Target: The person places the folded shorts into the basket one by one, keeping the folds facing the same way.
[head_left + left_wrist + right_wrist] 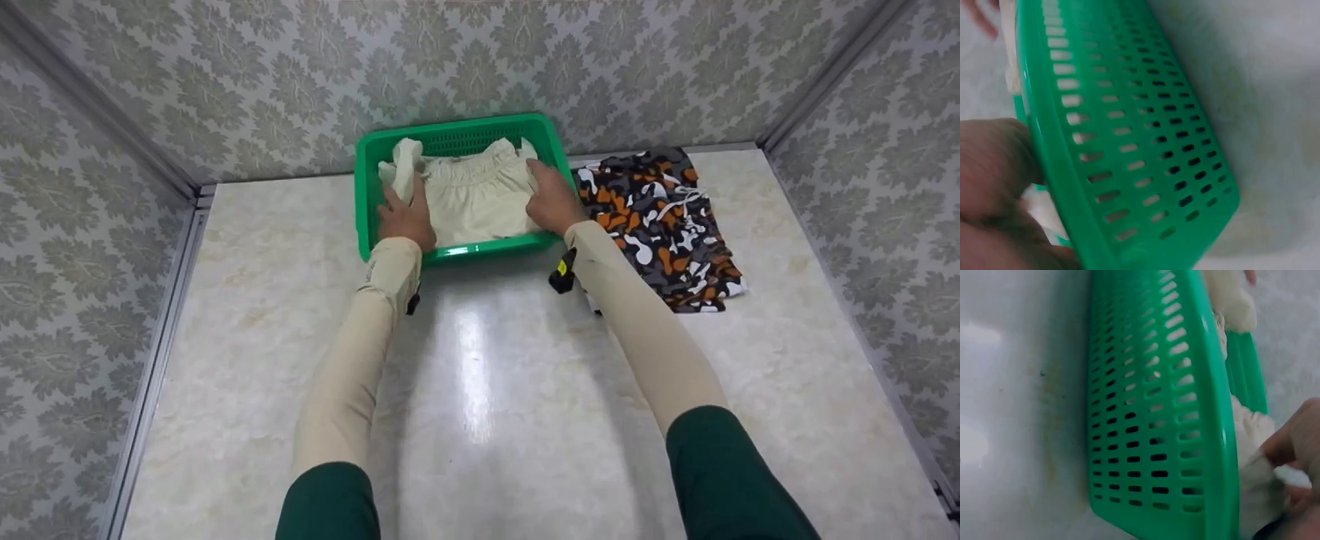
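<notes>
Cream pants [480, 199] with a gathered elastic waistband lie bunched inside a green plastic basket [480, 248]. At their left side my left hand [407, 219] grips a fold of the fabric that stands up between thumb and fingers. My right hand [553, 196] reaches over the basket's right front corner and pinches the right edge of the pants. The right wrist view shows its fingers [1283, 444] on the cloth, just inside the rim. In the left wrist view, the blurred left hand [994, 185] is beside the slotted basket wall [1129, 129].
Camouflage shorts [660, 225] in orange, black, grey and white, with a white drawstring, lie flat to the right of the basket, partly behind the right forearm. The basket stands against the patterned back wall [450, 60] on a pale marbled tabletop [255, 315]. Patterned panels enclose both sides.
</notes>
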